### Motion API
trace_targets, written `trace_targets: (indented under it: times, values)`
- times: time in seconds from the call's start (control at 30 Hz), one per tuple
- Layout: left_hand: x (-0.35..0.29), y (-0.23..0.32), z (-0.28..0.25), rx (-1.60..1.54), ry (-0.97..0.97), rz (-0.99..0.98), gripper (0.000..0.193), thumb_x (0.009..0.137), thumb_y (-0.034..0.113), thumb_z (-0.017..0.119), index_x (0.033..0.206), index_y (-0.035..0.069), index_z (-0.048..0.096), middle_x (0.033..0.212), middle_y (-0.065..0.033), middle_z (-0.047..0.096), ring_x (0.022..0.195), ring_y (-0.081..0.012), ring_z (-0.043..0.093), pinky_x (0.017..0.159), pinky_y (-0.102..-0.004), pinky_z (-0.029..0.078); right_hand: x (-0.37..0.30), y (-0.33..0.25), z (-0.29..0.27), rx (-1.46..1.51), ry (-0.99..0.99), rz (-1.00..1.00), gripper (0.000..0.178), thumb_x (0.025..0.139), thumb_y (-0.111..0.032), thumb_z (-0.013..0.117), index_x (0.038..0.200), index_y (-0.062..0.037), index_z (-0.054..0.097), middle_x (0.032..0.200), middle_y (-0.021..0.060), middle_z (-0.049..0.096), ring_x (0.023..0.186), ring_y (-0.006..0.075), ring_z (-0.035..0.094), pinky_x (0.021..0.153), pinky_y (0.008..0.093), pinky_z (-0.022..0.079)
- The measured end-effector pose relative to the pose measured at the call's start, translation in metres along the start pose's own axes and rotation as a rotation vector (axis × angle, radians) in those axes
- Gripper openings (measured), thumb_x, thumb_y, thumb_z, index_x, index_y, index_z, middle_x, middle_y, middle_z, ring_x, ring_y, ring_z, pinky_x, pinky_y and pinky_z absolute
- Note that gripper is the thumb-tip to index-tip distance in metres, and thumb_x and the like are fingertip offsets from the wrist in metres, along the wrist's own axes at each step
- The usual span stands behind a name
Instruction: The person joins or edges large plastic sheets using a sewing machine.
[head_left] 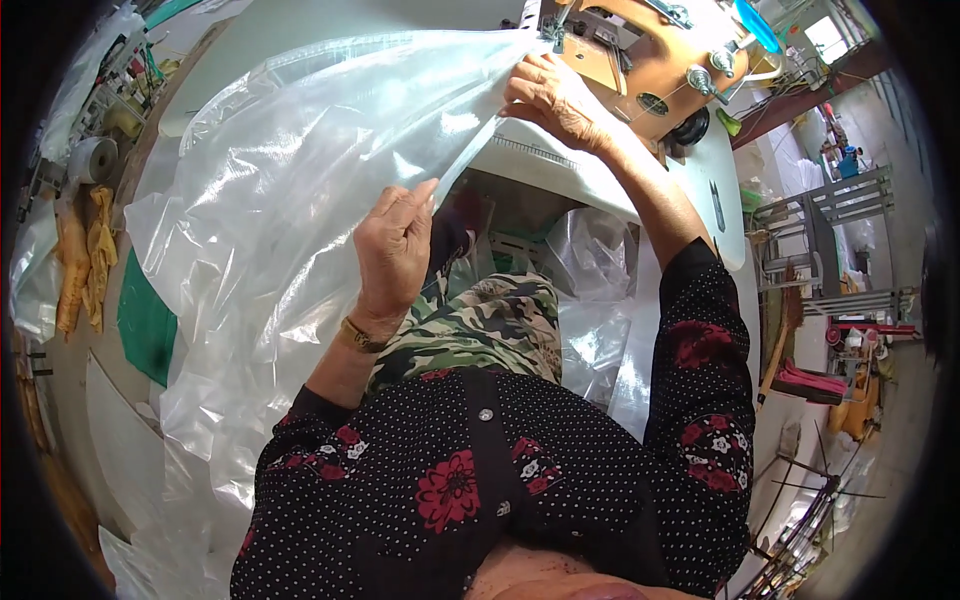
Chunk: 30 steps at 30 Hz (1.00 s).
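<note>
A large sheet of clear plastic film [290,170] spreads over the left side of the white table and hangs down past its front edge. My left hand [393,245] pinches the near edge of this film between thumb and fingers. Farther up and to the right, my right hand [552,100] grips the same edge close to the sewing machine [650,60]. Between both hands the edge runs taut on a slant. The film's far corner reaches the machine's needle area [553,32]; whether it lies under the presser foot I cannot tell.
Small scissors or snips [717,205] lie on the white tabletop [690,190] to the right. More clear film [595,330] hangs beside my lap. A roll of white material [92,160] stands at the far left. Metal racks [830,240] and a broom [785,330] are at the right.
</note>
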<state>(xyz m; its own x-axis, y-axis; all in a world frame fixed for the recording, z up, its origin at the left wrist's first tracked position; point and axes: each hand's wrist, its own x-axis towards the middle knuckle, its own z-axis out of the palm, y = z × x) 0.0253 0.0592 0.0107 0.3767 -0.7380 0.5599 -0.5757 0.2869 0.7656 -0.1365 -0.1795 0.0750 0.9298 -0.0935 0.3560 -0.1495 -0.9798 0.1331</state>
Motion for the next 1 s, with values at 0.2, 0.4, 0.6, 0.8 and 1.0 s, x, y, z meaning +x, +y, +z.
trace_targets:
  times: [0.2, 0.4, 0.6, 0.8, 1.0]
  values:
    - [0.008, 0.004, -0.009, 0.165, -0.127, 0.146, 0.023, 0.09, 0.0, 0.061, 0.111, 0.003, 0.067, 0.083, -0.0115, 0.056, 0.067, -0.022, 0.056, 0.06, -0.029, 0.045, 0.002, 0.017, 0.002, -0.008, 0.085, -0.048, 0.022, 0.089, -0.03, 0.064, 0.086, -0.0097, 0.055, 0.091, 0.0064, 0.053, 0.094, 0.0239, 0.053, 0.084, 0.0372, 0.042]
    - [0.025, 0.018, -0.018, 0.268, -0.352, 0.217, 0.023, 0.088, 0.004, 0.064, 0.11, 0.001, 0.066, 0.087, -0.0107, 0.063, 0.067, -0.0194, 0.06, 0.058, -0.0317, 0.044, 0.001, 0.023, -0.004, -0.122, 0.052, -0.024, 0.021, 0.09, -0.03, 0.063, 0.085, -0.0096, 0.057, 0.091, 0.0063, 0.055, 0.096, 0.0247, 0.054, 0.085, 0.0397, 0.041]
    - [0.052, 0.027, -0.021, -0.536, -0.533, -0.284, 0.02, 0.087, 0.0, 0.062, 0.105, -0.004, 0.068, 0.093, -0.0022, 0.071, 0.078, -0.0026, 0.059, 0.069, -0.0209, 0.048, 0.003, 0.03, -0.005, -0.235, 0.073, 0.014, 0.021, 0.095, -0.03, 0.056, 0.087, -0.0101, 0.058, 0.091, 0.0061, 0.058, 0.097, 0.0237, 0.055, 0.087, 0.0387, 0.039]
    - [0.033, 0.015, -0.012, -0.396, -0.529, -0.286, 0.022, 0.089, 0.001, 0.059, 0.108, -0.006, 0.068, 0.092, -0.0034, 0.07, 0.083, -0.004, 0.058, 0.074, -0.02, 0.048, 0.0, 0.045, 0.006, -0.193, 0.045, 0.005, 0.018, 0.094, -0.029, 0.056, 0.092, -0.0113, 0.057, 0.091, 0.0065, 0.057, 0.096, 0.023, 0.055, 0.083, 0.0374, 0.039]
    - [0.013, 0.002, 0.019, -0.31, -0.536, -0.149, 0.024, 0.085, 0.005, 0.059, 0.105, -0.006, 0.066, 0.095, -0.0206, 0.07, 0.081, -0.0188, 0.067, 0.072, -0.0296, 0.051, -0.009, 0.026, 0.023, -0.095, 0.461, 0.249, 0.023, 0.083, -0.023, 0.07, 0.093, -0.0073, 0.056, 0.092, 0.0102, 0.057, 0.091, 0.0306, 0.056, 0.081, 0.041, 0.043]
